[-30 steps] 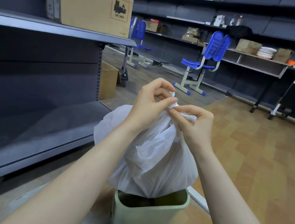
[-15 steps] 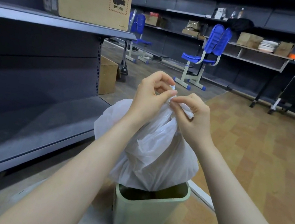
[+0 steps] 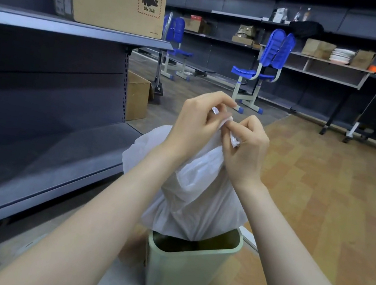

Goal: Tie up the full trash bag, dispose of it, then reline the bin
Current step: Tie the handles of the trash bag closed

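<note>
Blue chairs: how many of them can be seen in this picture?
2. One blue chair stands mid-floor beyond the hands; another blue chair stands further left, partly hidden behind the shelf end. More may be hidden.

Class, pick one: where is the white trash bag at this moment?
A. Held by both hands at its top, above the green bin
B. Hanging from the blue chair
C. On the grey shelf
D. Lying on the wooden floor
A: the left hand and right hand pinch the top of the white trash bag, whose bottom hangs at the rim of the green bin.
</note>
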